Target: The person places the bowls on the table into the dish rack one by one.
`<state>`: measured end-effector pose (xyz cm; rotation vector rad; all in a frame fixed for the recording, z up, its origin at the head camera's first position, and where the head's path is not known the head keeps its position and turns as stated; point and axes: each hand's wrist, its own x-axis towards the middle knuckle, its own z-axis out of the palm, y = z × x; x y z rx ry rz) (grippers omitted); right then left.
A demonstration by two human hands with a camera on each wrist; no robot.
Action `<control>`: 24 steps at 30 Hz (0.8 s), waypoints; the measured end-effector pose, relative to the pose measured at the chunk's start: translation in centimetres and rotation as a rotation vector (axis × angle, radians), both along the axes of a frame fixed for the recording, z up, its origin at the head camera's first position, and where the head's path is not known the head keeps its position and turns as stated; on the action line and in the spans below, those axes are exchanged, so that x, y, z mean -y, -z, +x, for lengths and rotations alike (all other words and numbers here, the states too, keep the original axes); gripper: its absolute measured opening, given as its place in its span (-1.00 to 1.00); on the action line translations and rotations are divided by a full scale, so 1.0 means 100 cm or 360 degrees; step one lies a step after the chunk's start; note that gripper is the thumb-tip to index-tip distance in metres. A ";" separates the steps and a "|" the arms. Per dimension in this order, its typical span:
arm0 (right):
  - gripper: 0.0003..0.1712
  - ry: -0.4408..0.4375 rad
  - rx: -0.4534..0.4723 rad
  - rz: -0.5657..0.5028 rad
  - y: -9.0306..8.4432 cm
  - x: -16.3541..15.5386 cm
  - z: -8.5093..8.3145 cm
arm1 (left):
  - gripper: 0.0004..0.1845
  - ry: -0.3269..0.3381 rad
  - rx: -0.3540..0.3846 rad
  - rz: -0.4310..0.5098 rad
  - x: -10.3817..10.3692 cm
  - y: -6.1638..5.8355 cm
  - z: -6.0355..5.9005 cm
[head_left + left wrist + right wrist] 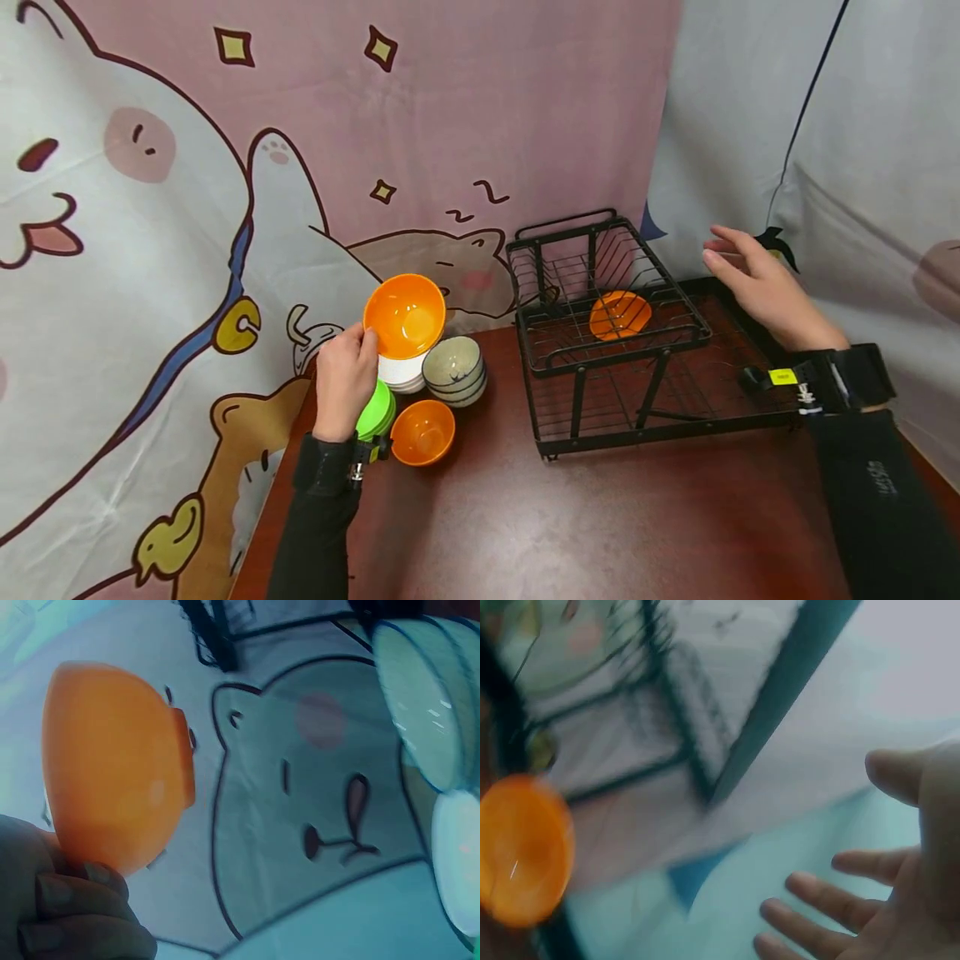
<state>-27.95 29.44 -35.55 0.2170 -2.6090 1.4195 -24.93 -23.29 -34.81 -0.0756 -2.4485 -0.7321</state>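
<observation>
Left hand (pixel 344 379) pinches orange bowl (pixel 404 316) by its rim, tilted, raised above the bowl stack (pixel 454 371) left of rack (pixel 607 325). Right hand (pixel 757 283) hovers right of rack, fingers spread wide, holding nothing. Second orange bowl (pixel 619 315) sits inside rack's upper tier; third (pixel 422 432) and green bowl (pixel 377 410) sit by stack.

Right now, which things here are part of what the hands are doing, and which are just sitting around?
In play:
- left hand, holding the lifted orange bowl
- right hand, open beside the dish rack
- orange bowl in the rack

Sitting around:
- patterned bowls
- white bowls
- green bowls
- orange bowl on the table
</observation>
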 end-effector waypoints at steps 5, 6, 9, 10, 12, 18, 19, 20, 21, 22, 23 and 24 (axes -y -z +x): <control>-0.14 -0.0227 0.0079 -0.0005 -0.042 0.033 0.005 | -0.59 0.0134 -0.0077 0.0007 -0.035 -0.015 -0.006; -0.14 -0.0282 0.0090 -0.0001 -0.049 0.042 0.006 | -0.59 0.0166 -0.0079 0.0008 -0.043 -0.017 -0.006; -0.13 -0.0422 0.0101 0.0027 -0.063 0.068 0.008 | -0.59 0.0268 -0.0093 0.0001 -0.068 -0.023 -0.006; -0.14 -0.0461 0.0103 0.0034 -0.067 0.078 0.009 | -0.59 0.0303 -0.0093 0.0001 -0.075 -0.025 -0.005; -0.15 -0.0535 0.0099 0.0061 -0.070 0.096 0.011 | -0.60 0.0370 -0.0100 -0.0005 -0.090 -0.027 -0.003; -0.22 -0.0805 0.0074 0.0071 -0.070 0.138 0.014 | -0.60 0.0514 -0.0128 -0.0039 -0.122 -0.027 0.004; -0.23 -0.0855 0.0067 0.0043 -0.069 0.142 0.014 | -0.60 0.0535 -0.0122 -0.0040 -0.125 -0.027 0.005; -0.26 -0.0896 0.0060 0.0012 -0.067 0.146 0.014 | -0.60 0.0547 -0.0118 -0.0043 -0.127 -0.026 0.005; -0.28 -0.0932 0.0060 -0.0028 -0.066 0.148 0.015 | -0.60 0.0557 -0.0115 -0.0046 -0.129 -0.025 0.006; -0.30 -0.0958 0.0064 -0.0077 -0.064 0.151 0.015 | -0.59 0.0564 -0.0107 -0.0046 -0.130 -0.025 0.006; -0.32 -0.0985 0.0072 -0.0130 -0.063 0.153 0.016 | -0.59 0.0568 -0.0101 -0.0044 -0.131 -0.024 0.006; -0.33 -0.0987 0.0076 -0.0166 -0.061 0.154 0.016 | -0.59 0.0568 -0.0096 -0.0045 -0.131 -0.023 0.006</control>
